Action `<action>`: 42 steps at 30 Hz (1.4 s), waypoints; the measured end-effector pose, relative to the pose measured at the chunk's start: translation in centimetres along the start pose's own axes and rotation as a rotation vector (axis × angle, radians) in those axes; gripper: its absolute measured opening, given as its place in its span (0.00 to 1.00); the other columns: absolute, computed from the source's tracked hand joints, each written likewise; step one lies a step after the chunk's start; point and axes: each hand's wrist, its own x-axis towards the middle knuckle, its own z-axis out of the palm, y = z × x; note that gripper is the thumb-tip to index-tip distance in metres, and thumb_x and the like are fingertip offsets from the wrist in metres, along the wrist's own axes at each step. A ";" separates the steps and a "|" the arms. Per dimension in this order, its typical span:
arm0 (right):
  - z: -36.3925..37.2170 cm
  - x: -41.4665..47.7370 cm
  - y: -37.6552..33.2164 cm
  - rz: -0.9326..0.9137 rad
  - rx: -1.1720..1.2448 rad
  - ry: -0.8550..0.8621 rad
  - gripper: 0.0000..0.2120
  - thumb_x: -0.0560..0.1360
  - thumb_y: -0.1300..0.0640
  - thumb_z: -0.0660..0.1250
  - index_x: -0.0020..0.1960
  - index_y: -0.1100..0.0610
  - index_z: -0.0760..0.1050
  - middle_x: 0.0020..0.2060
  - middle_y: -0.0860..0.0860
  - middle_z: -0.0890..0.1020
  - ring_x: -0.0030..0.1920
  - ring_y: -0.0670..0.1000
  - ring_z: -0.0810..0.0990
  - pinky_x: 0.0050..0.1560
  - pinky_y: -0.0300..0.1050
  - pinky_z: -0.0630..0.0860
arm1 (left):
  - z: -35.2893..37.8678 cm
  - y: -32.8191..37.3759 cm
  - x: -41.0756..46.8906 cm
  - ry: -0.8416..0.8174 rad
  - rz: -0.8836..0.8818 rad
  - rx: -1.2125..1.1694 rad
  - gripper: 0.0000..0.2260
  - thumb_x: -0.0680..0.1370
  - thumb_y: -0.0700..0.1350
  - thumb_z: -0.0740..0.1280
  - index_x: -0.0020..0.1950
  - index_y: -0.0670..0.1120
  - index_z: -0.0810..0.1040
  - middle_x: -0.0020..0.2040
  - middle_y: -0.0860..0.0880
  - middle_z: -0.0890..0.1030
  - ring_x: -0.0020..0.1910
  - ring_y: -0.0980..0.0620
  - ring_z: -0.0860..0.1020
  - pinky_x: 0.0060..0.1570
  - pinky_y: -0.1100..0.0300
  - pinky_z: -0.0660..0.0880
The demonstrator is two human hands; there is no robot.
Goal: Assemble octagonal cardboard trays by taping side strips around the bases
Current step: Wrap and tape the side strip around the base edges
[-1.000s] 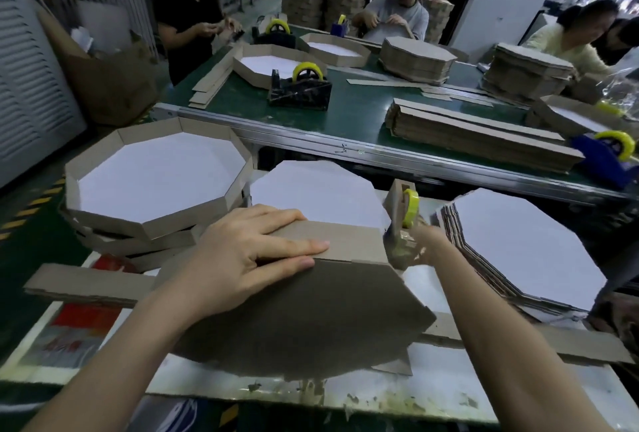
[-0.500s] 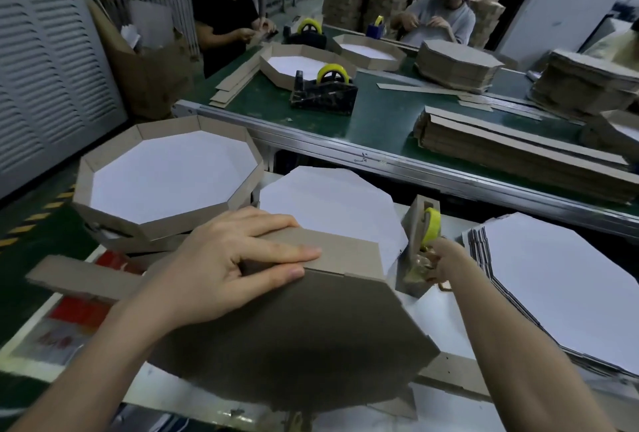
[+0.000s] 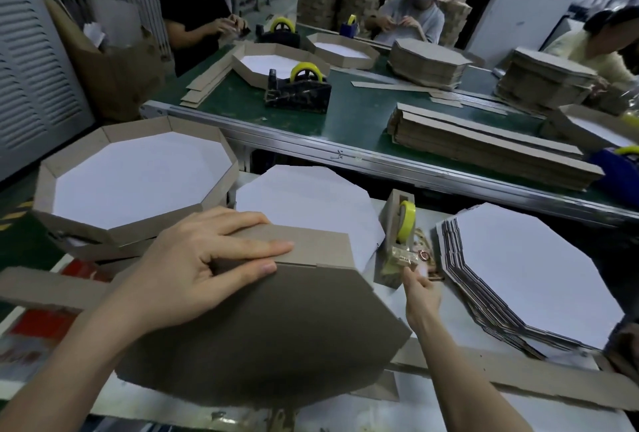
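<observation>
A brown octagonal base (image 3: 269, 331) lies underside up in front of me, tilted, with a cardboard side strip (image 3: 311, 248) folded against its far edge. My left hand (image 3: 204, 269) presses flat on the strip and the base, fingers straight. My right hand (image 3: 420, 290) pinches the end of the tape at the small cardboard dispenser (image 3: 394, 245) with the yellow roll (image 3: 406, 220).
A finished tray (image 3: 138, 182) tops a stack at the left. A stack of white octagonal bases (image 3: 532, 279) lies at the right, one more (image 3: 304, 203) behind my work. Long strips (image 3: 518, 373) lie across the bench. A green conveyor table (image 3: 352, 120) with dispensers, stacks and other workers stands beyond.
My right hand has drawn back from the dispenser toward me, pulling tape. My left hand stays pressed on the strip. The view has moved closer and to the left.
</observation>
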 end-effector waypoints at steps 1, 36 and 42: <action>-0.2 0.1 0.1 -0.017 -0.014 -0.002 0.12 0.76 0.65 0.70 0.34 0.62 0.74 0.56 0.60 0.80 0.62 0.54 0.77 0.60 0.43 0.71 | 0.0 0.0 -0.1 -0.003 -0.003 0.002 0.13 0.75 0.64 0.60 0.60 0.74 0.74 0.62 0.66 0.75 0.62 0.64 0.72 0.57 0.56 0.74; 5.2 -29.9 -17.9 -0.459 -0.321 -0.682 0.06 0.73 0.64 0.71 0.44 0.54 0.82 0.43 0.58 0.86 0.23 0.43 0.65 0.23 0.35 0.60 | -0.5 0.2 -3.3 -0.034 -0.012 0.129 0.22 0.73 0.71 0.53 0.63 0.64 0.63 0.56 0.56 0.76 0.54 0.54 0.75 0.48 0.55 0.76; 4.4 -32.6 -17.1 -0.271 -0.263 -0.773 0.06 0.76 0.67 0.67 0.46 0.58 0.79 0.43 0.59 0.86 0.21 0.43 0.60 0.20 0.33 0.58 | -0.7 0.0 -3.5 0.020 -0.014 -0.038 0.27 0.71 0.71 0.60 0.64 0.59 0.61 0.62 0.56 0.77 0.59 0.53 0.75 0.52 0.54 0.74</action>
